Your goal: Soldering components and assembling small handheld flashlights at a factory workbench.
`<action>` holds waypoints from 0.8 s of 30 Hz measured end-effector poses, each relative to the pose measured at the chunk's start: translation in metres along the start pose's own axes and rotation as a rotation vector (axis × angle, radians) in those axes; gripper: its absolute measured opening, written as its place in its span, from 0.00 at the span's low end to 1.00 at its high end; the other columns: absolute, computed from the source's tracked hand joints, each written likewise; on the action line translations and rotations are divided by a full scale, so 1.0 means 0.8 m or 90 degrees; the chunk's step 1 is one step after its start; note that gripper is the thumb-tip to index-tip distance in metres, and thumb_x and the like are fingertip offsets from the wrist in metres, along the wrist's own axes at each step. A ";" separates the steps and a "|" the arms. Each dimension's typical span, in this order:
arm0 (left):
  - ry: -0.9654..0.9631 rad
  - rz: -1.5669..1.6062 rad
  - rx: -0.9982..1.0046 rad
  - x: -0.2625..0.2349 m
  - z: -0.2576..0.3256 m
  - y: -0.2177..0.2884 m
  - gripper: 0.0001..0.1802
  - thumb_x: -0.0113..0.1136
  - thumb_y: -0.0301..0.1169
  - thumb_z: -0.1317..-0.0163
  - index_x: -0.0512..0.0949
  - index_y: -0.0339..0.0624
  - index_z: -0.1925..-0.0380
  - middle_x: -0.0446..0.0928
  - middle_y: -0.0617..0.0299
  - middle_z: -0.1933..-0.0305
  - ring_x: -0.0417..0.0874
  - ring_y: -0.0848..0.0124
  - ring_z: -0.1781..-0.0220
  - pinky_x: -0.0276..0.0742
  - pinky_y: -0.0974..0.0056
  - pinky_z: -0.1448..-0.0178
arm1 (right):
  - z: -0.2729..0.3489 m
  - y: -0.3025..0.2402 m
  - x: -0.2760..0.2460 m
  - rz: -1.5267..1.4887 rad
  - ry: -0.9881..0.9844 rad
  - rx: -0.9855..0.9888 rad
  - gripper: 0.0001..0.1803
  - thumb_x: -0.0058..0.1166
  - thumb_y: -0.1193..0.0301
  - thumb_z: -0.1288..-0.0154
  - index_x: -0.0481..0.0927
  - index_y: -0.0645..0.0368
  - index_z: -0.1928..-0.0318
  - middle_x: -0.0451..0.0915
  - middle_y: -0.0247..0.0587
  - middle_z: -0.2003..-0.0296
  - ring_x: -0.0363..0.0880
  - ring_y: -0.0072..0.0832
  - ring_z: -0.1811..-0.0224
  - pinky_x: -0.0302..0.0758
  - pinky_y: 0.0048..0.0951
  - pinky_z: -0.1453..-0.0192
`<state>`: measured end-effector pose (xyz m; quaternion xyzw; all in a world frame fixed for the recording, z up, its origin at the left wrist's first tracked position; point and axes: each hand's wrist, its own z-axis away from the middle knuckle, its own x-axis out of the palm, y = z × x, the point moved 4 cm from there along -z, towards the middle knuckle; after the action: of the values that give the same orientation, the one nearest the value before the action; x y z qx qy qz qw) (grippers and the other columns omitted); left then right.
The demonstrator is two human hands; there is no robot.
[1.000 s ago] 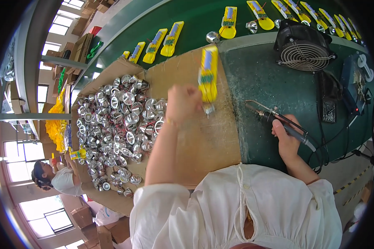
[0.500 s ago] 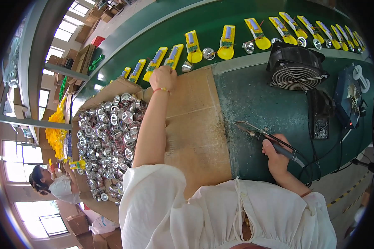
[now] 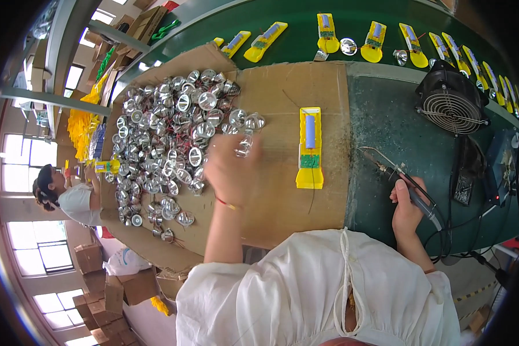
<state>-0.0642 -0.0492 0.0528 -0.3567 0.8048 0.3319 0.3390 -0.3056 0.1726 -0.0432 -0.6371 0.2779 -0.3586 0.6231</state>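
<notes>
On the cardboard sheet in front of me lies a yellow lamp housing, with a lilac battery, a small green circuit board and thin loose wires. My left hand is at the right edge of a heap of silvery reflector cups. Motion smears its fingers, and a few cups show right beside them; whether it grips one is unclear. Over the green mat at the right, my right hand is closed around a soldering iron. The iron's tip points up and left, towards the housing.
Along the green bench's far side stand more yellow housings in a row, some with reflectors beside them. A black fan and a blue soldering station with cables occupy the right. Another person works at the far left.
My left hand has come back from the row of housings to the reflector heap. A yellow housing now lies on the cardboard. The right hand still holds the soldering iron; the view has shifted.
</notes>
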 end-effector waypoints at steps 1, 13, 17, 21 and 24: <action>0.007 -0.049 -0.055 -0.011 -0.013 -0.024 0.11 0.68 0.36 0.56 0.78 0.44 0.75 0.74 0.62 0.74 0.75 0.64 0.77 0.70 0.62 0.74 | 0.002 0.000 0.000 0.001 -0.001 0.000 0.09 0.56 0.72 0.41 0.74 0.65 0.64 0.74 0.35 0.78 0.71 0.17 0.79 0.70 0.17 0.74; -0.039 0.316 -0.178 -0.029 -0.015 -0.056 0.06 0.56 0.27 0.42 0.79 0.35 0.72 0.80 0.61 0.72 0.78 0.73 0.70 0.71 0.72 0.64 | 0.027 -0.025 0.014 0.029 -0.028 -0.061 0.10 0.55 0.71 0.41 0.74 0.65 0.63 0.72 0.35 0.79 0.69 0.18 0.80 0.66 0.17 0.76; -0.321 0.570 -0.311 -0.003 0.044 0.005 0.07 0.56 0.25 0.42 0.78 0.35 0.65 0.79 0.65 0.73 0.74 0.83 0.72 0.70 0.76 0.71 | 0.035 -0.034 0.036 0.034 -0.096 -0.055 0.08 0.59 0.75 0.44 0.76 0.64 0.65 0.76 0.34 0.77 0.71 0.16 0.78 0.69 0.17 0.73; -0.401 0.543 -0.339 0.035 0.092 0.011 0.07 0.59 0.28 0.43 0.79 0.35 0.69 0.78 0.64 0.80 0.77 0.81 0.78 0.70 0.74 0.75 | 0.038 -0.032 0.056 0.121 -0.166 -0.114 0.08 0.59 0.74 0.44 0.75 0.64 0.66 0.75 0.32 0.77 0.71 0.15 0.77 0.68 0.17 0.73; -0.350 0.435 -0.268 0.047 0.096 0.016 0.06 0.61 0.28 0.45 0.79 0.34 0.73 0.78 0.61 0.77 0.77 0.77 0.78 0.71 0.72 0.74 | 0.035 -0.031 0.068 0.129 -0.200 -0.118 0.09 0.59 0.73 0.44 0.75 0.64 0.65 0.75 0.32 0.77 0.71 0.16 0.77 0.68 0.18 0.72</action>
<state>-0.0706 0.0036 -0.0152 -0.0321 0.6719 0.6615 0.3316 -0.2530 0.1471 -0.0117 -0.7087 0.2717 -0.1628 0.6304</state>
